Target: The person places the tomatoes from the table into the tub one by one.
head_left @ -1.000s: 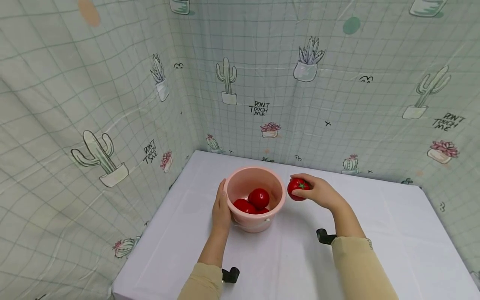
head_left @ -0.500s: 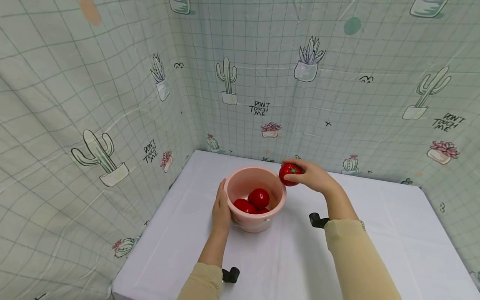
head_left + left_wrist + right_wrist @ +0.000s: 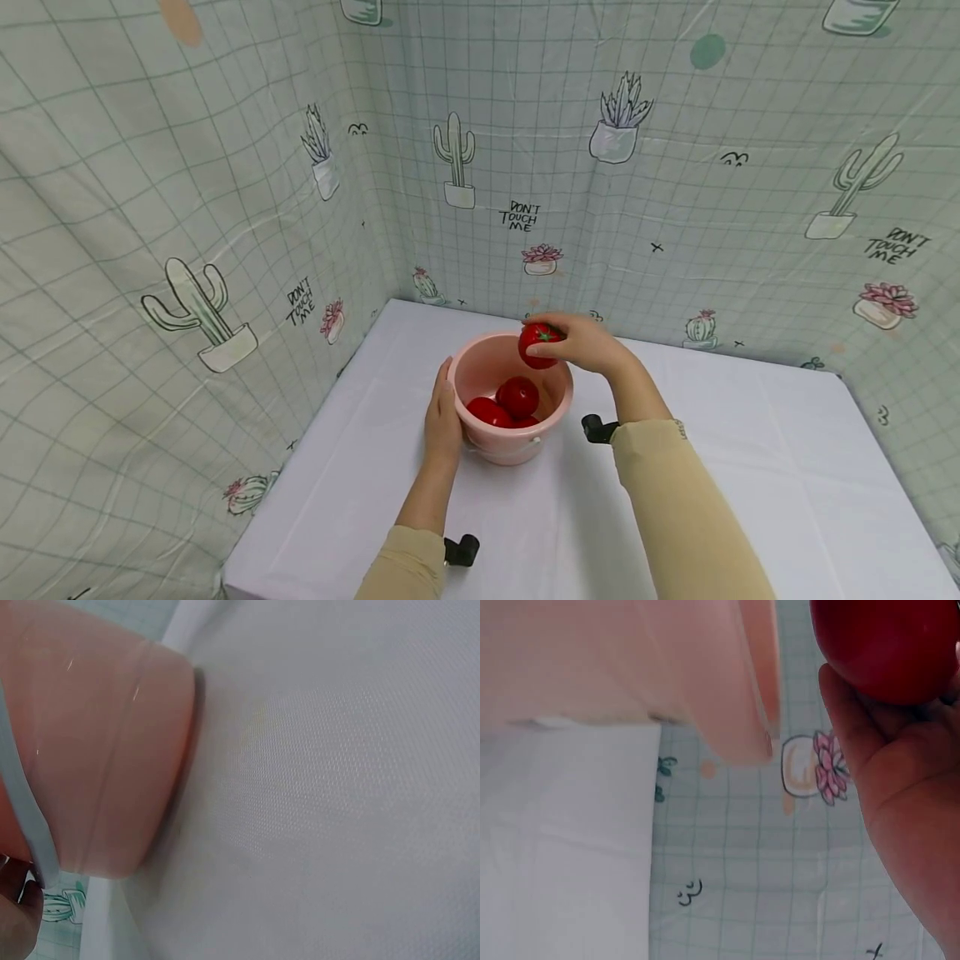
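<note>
A pink bucket (image 3: 504,446) stands upright on the white-covered table in the head view. Several red tomatoes (image 3: 517,397) lie inside it. My left hand (image 3: 442,425) holds the bucket's left side near the rim; in the left wrist view its fingers (image 3: 21,919) show at the lower left by the pale band along the bucket (image 3: 112,765). Over the bucket's far right part, my right hand (image 3: 588,343) grips another tomato (image 3: 538,346) with a green star-shaped top. In the right wrist view this tomato (image 3: 889,645) sits in the fingers, beside the bucket's rim (image 3: 761,682).
The white table (image 3: 750,467) reaches out to the right and front. A cloth with a grid and cactus print (image 3: 675,208) hangs behind and to the left of it. Black wrist mounts (image 3: 600,429) stick out from both sleeves.
My right hand has carried its tomato from the right of the bucket leftward and slightly up, over the opening. The left hand and the bucket have stayed in place.
</note>
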`<state>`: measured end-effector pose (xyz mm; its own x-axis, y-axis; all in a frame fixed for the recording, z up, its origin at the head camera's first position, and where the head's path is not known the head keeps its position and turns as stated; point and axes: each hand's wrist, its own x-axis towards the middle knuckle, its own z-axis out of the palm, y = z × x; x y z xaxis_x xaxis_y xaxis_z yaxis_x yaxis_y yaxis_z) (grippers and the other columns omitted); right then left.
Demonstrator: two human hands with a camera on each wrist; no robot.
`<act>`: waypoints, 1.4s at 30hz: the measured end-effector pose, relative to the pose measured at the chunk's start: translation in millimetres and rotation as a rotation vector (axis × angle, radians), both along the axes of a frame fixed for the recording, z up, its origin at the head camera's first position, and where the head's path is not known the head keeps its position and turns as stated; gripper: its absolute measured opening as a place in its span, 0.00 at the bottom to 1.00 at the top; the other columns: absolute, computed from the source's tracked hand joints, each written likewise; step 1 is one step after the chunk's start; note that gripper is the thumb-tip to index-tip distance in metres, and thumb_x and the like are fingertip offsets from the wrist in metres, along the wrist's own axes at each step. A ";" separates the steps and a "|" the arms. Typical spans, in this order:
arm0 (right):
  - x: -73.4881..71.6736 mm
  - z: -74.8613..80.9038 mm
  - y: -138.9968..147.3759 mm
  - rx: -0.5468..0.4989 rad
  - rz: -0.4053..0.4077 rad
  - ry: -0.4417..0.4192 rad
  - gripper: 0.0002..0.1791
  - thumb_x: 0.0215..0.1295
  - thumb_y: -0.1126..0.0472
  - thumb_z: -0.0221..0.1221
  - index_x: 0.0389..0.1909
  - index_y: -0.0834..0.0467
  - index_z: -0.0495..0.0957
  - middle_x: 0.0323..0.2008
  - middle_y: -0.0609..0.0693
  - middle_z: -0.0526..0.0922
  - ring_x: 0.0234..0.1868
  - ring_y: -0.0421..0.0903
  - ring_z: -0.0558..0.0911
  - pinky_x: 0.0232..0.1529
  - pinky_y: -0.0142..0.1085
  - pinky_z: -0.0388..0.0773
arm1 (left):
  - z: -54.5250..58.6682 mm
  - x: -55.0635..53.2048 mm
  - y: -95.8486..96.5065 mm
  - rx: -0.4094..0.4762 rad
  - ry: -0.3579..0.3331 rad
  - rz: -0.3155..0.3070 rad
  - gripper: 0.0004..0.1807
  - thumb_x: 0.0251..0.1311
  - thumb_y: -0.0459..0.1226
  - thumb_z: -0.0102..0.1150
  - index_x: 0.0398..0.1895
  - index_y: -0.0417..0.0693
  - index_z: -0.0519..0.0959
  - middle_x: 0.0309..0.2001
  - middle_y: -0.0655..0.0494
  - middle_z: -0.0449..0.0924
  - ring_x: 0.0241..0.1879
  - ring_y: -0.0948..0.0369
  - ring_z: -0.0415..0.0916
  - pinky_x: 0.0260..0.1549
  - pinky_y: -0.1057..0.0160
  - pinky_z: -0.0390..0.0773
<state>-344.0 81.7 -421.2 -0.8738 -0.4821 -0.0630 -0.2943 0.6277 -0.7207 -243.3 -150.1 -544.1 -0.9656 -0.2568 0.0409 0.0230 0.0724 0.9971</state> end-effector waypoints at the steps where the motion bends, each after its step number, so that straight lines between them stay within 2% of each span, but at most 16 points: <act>1: -0.8 -0.6 -4.0 0.002 0.010 -0.004 0.31 0.58 0.39 0.66 0.64 0.36 0.74 0.58 0.48 0.78 0.58 0.52 0.75 0.52 0.47 0.82 | 0.0 0.2 -0.2 -0.001 -0.006 -0.002 0.22 0.74 0.61 0.31 0.69 0.91 0.58 0.71 0.79 0.61 0.75 0.64 0.55 0.73 0.46 0.60; 8: -5.4 0.8 -32.5 0.061 0.076 -0.021 0.28 0.59 0.40 0.65 0.62 0.35 0.75 0.56 0.44 0.79 0.58 0.49 0.75 0.54 0.46 0.81 | -1.6 0.9 -0.3 0.040 -0.009 -0.027 0.24 0.71 0.64 0.32 0.69 0.91 0.58 0.72 0.79 0.60 0.75 0.63 0.54 0.73 0.45 0.59; 13: -4.7 4.3 -52.5 0.105 0.162 -0.047 0.27 0.58 0.37 0.65 0.59 0.37 0.77 0.53 0.41 0.80 0.57 0.46 0.75 0.58 0.47 0.78 | -3.6 -0.4 0.1 0.037 -0.002 -0.024 0.24 0.71 0.65 0.32 0.69 0.89 0.58 0.72 0.77 0.60 0.76 0.63 0.55 0.73 0.45 0.58; 17: -1.9 2.1 -63.5 0.108 0.196 -0.167 0.25 0.57 0.37 0.66 0.56 0.35 0.78 0.52 0.39 0.80 0.57 0.45 0.75 0.60 0.46 0.76 | -5.9 -1.6 1.7 0.019 0.025 -0.007 0.26 0.73 0.62 0.31 0.72 0.81 0.59 0.73 0.73 0.61 0.75 0.62 0.55 0.74 0.47 0.57; 20: 0.9 -1.7 -68.1 0.108 0.191 -0.272 0.24 0.57 0.40 0.67 0.55 0.34 0.78 0.54 0.38 0.78 0.59 0.45 0.73 0.59 0.46 0.77 | -7.5 -1.5 3.8 0.013 0.034 0.001 0.28 0.74 0.61 0.31 0.74 0.74 0.60 0.74 0.71 0.61 0.76 0.61 0.55 0.75 0.47 0.57; 24: 3.3 -7.5 -69.7 0.091 0.198 -0.395 0.22 0.59 0.44 0.68 0.55 0.36 0.78 0.55 0.39 0.77 0.61 0.46 0.71 0.58 0.47 0.76 | -8.6 -0.9 6.1 0.006 0.016 0.011 0.28 0.74 0.61 0.31 0.74 0.75 0.60 0.73 0.73 0.61 0.75 0.62 0.56 0.74 0.47 0.57; 27: 4.0 -10.0 -68.4 0.077 0.207 -0.420 0.21 0.61 0.46 0.66 0.55 0.38 0.79 0.55 0.40 0.79 0.61 0.47 0.72 0.60 0.50 0.75 | -8.9 -1.0 6.9 0.005 0.010 0.011 0.26 0.73 0.62 0.32 0.72 0.81 0.60 0.73 0.75 0.61 0.75 0.63 0.55 0.74 0.48 0.58; 29: 4.4 -9.9 -66.5 0.069 0.211 -0.409 0.20 0.61 0.46 0.66 0.56 0.39 0.79 0.54 0.40 0.80 0.60 0.46 0.73 0.63 0.52 0.74 | -8.4 -1.4 7.7 0.003 0.013 0.008 0.25 0.73 0.62 0.32 0.71 0.84 0.60 0.73 0.75 0.61 0.76 0.63 0.55 0.74 0.47 0.58; 35: 8.0 -3.3 -57.5 0.026 0.208 -0.437 0.24 0.62 0.44 0.64 0.60 0.39 0.77 0.59 0.42 0.78 0.62 0.48 0.72 0.66 0.54 0.71 | -5.4 -2.6 8.3 -0.007 0.028 0.003 0.25 0.73 0.63 0.31 0.71 0.83 0.60 0.73 0.74 0.61 0.75 0.63 0.56 0.73 0.49 0.60; 37: 9.0 -0.1 -52.9 0.053 0.211 -0.400 0.25 0.63 0.43 0.63 0.61 0.39 0.75 0.58 0.42 0.78 0.62 0.48 0.72 0.64 0.54 0.73 | -4.4 -2.9 7.9 -0.010 0.025 -0.005 0.25 0.72 0.63 0.31 0.71 0.84 0.59 0.73 0.74 0.61 0.75 0.63 0.56 0.73 0.49 0.60; 42: 11.1 0.9 -39.0 0.164 0.220 -0.211 0.26 0.65 0.40 0.60 0.63 0.40 0.75 0.54 0.39 0.79 0.59 0.46 0.74 0.62 0.49 0.76 | -3.9 -1.4 4.6 0.001 -0.009 -0.010 0.25 0.72 0.64 0.31 0.71 0.86 0.58 0.73 0.76 0.59 0.76 0.62 0.54 0.72 0.46 0.60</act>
